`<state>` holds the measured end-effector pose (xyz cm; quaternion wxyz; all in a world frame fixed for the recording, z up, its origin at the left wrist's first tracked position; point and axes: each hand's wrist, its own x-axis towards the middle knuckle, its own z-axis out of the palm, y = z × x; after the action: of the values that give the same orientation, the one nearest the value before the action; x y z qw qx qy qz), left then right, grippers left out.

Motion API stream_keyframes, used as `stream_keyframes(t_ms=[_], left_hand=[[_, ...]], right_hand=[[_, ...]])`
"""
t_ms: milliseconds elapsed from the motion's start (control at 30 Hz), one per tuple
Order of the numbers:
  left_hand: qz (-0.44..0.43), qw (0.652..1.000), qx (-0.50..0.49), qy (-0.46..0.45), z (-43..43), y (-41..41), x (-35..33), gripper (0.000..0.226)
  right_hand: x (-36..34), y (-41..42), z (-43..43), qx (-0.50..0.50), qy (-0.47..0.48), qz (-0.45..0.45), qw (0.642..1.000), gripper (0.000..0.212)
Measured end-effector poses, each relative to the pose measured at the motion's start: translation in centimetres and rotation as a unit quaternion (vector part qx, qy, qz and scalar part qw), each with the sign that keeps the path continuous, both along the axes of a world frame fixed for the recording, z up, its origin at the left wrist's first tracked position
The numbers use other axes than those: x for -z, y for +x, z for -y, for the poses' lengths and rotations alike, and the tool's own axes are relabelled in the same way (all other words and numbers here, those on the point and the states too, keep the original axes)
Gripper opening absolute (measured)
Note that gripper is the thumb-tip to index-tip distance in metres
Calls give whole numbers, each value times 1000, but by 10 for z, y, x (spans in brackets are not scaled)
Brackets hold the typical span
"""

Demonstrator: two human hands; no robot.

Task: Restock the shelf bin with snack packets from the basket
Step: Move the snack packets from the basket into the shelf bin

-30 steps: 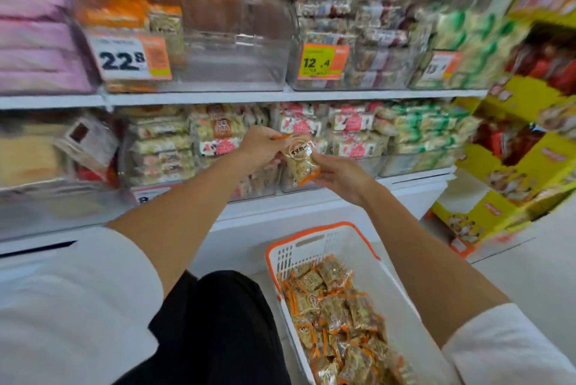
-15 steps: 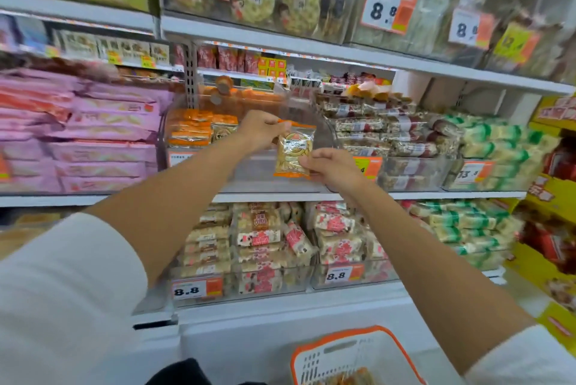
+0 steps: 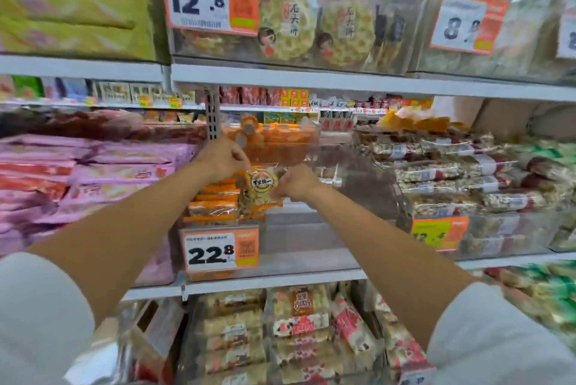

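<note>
Facing stocked shop shelves (image 3: 311, 80), gripped one snack packet (image 3: 261, 187) with left hand (image 3: 222, 159) and right hand (image 3: 295, 182), beside orange packets (image 3: 213, 202) stacked in clear shelf bin (image 3: 311, 241).

1 wide-angle camera, worn on the head, looks forward and slightly down, facing the white metal shelving (image 3: 311, 80) head-on from near; the clear plastic shelf bin (image 3: 311, 247) sits mid-frame, close up.

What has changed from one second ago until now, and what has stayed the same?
The left hand and right hand carried the snack packet up from above the basket to the clear bin tagged 22.8. The basket has left the view. Both hands still pinch the packet; nothing was let go.
</note>
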<state>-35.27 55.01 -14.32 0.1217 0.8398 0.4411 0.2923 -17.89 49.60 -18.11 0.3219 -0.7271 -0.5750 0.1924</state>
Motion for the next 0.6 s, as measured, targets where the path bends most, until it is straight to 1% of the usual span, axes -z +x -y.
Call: stream_keyframes(t_ms=[67, 100, 200, 300, 400, 467, 533, 600], left_hand=[[-50, 999, -1, -2, -12, -3, 5, 8], [-72, 997, 4, -4, -17, -3, 8, 9], [-123, 992, 1, 4, -24, 0, 12, 20], [-143, 990, -11, 12, -27, 1, 12, 12], [-166, 986, -10, 8, -25, 1, 11, 8], [-178, 984, -10, 13, -23, 1, 11, 8], [-182, 983, -14, 11, -23, 2, 12, 9], [-184, 983, -20, 10, -23, 3, 13, 15]], right_hand=[[6, -4, -13, 2, -48, 12, 999, 27], [8, -6, -18, 2, -67, 19, 998, 28], [9, -14, -25, -1, -110, 30, 993, 36], [15, -22, -30, -19, -144, 1, 989, 31], [24, -25, -32, -31, -155, -7, 987, 27], [24, -24, -31, -28, -142, -17, 989, 24], [25, -22, -32, -10, -138, -41, 990, 30], [26, -24, -31, 9, -143, -69, 987, 30]])
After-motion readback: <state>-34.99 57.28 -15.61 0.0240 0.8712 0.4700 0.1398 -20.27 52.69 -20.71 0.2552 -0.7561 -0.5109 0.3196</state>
